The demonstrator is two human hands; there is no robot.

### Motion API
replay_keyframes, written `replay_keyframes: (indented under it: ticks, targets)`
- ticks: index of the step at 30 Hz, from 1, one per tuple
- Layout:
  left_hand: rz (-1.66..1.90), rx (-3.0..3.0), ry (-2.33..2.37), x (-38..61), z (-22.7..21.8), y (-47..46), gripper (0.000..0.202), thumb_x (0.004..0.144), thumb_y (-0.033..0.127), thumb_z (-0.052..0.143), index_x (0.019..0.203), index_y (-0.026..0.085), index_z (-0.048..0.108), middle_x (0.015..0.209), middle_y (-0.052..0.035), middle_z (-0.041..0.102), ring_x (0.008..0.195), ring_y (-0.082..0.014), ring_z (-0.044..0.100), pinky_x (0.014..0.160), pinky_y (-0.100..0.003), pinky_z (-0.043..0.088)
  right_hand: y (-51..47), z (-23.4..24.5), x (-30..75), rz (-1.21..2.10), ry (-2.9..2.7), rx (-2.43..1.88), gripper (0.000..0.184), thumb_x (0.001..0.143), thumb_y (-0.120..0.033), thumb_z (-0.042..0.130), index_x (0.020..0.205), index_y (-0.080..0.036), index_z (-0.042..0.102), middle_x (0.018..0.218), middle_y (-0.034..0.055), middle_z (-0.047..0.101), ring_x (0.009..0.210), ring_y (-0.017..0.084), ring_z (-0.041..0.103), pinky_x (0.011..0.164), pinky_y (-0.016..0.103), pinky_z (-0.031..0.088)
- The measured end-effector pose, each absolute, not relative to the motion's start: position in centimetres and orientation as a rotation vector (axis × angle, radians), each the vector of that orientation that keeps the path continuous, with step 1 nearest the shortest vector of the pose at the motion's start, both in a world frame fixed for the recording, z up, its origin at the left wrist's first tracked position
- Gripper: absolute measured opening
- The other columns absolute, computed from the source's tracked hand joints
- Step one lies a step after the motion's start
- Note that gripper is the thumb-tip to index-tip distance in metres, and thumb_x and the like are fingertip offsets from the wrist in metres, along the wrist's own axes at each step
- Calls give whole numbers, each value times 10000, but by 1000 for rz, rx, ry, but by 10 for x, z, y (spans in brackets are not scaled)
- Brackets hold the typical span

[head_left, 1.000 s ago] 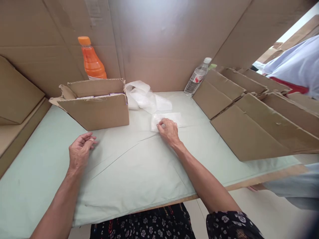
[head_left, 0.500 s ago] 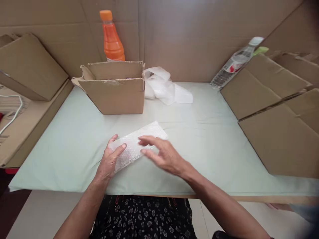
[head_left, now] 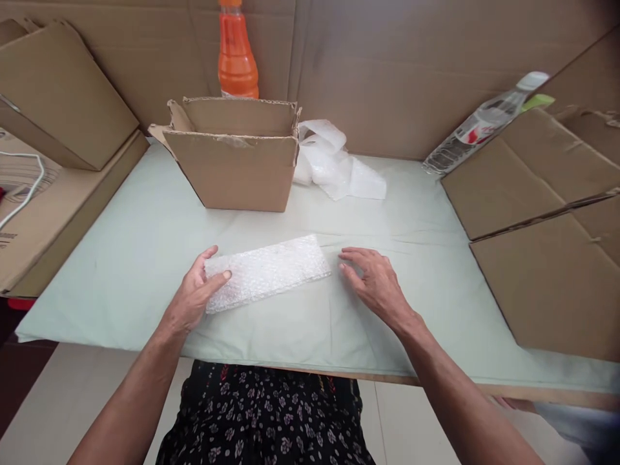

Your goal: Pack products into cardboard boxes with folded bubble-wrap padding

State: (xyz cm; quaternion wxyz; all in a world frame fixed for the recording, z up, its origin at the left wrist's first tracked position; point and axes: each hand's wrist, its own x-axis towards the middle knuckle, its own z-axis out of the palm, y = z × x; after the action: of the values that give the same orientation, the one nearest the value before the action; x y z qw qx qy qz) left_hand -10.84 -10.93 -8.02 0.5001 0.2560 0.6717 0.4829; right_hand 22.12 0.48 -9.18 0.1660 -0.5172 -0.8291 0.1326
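left grip (head_left: pixel 192 292) — holding bubble wrap (head_left: pixel 271 270)

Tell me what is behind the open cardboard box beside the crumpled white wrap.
An orange drink bottle shows above the rear edge of the open cardboard box, with the cardboard wall beyond it. The box covers the bottle's base and anything low behind it.

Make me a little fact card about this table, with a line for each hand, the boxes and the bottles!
Left hand: holds the left end of the flat bubble wrap, thumb on top
Right hand: holds nothing visible, near the wrap's other end
Open box: stands behind the bubble wrap
Crumpled white wrap: beside the open box
Orange bottle: behind the open box
Clear bottle: beside the boxes at right
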Motion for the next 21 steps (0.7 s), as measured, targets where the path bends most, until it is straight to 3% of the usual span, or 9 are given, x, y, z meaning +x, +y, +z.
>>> replay_keyframes:
  ticks: [2, 5, 8, 11, 14, 17, 21]
  targets:
    - [1208, 651, 1631, -110, -82, -121, 1000, 686, 480, 852, 1553, 259, 405, 1176, -122, 671, 1247, -325, 616, 1076, -453, 479, 9, -88, 218, 357, -2338, -1465, 334, 959, -351, 499, 1148, -206, 733, 1249, 113, 725, 1180, 310, 628, 976, 480, 465]
    - [1267, 658, 1661, -105, -85, -137, 1032, 706, 475, 856, 1585, 293, 346, 1269, -155, 651, 1424, -354, 489, 1167, -526, 395, 15, -91, 196, 345, -2363, -1513, 336, 950, -386, 515, 1131, -201, 727, 1199, 129, 724, 1131, 325, 607, 937, 470, 448]
    - [1281, 665, 1696, -98, -87, -147, 973, 699, 460, 856, 1543, 283, 405, 1338, -166, 623, 1459, -350, 452, 1198, -529, 366, 22, -100, 173, 304, -2354, -1598, 321, 915, -402, 557, 1073, -175, 721, 1165, 161, 704, 1059, 330, 586, 906, 464, 427]
    - [1294, 693, 1725, -93, -88, -150, 830, 723, 438, 829, 1465, 268, 496, 1380, -158, 597, 1443, -343, 471, 1207, -510, 369, 22, -106, 161, 361, -2326, -1565, 216, 885, -348, 569, 949, -183, 693, 1080, 138, 703, 999, 293, 578, 887, 431, 416]
    - [1374, 696, 1777, -89, -89, -152, 847, 768, 407, 802, 1518, 306, 422, 1429, -144, 558, 1484, -312, 421, 1208, -482, 373, 15, -105, 162, 579, -2208, -1526, 163, 883, -341, 551, 846, -206, 635, 947, 83, 707, 882, 233, 597, 857, 397, 438]
    - [1399, 707, 1777, -88, -88, -158, 826, 767, 398, 802, 1506, 315, 440, 1463, -126, 536, 1476, -299, 428, 1210, -459, 364, 7, -101, 170, 846, -1996, -1519, 267, 885, -433, 568, 1013, -209, 638, 944, 58, 715, 766, 184, 619, 780, 354, 491]
    - [1245, 836, 1849, -92, -88, -164, 369, 750, 452, 777, 1064, 259, 768, 1294, -99, 639, 1298, -333, 561, 1047, -406, 485, 1, -98, 178, 999, -1975, -1471, 630, 861, -478, 625, 1435, -236, 531, 1088, 71, 738, 792, 184, 677, 762, 351, 546]
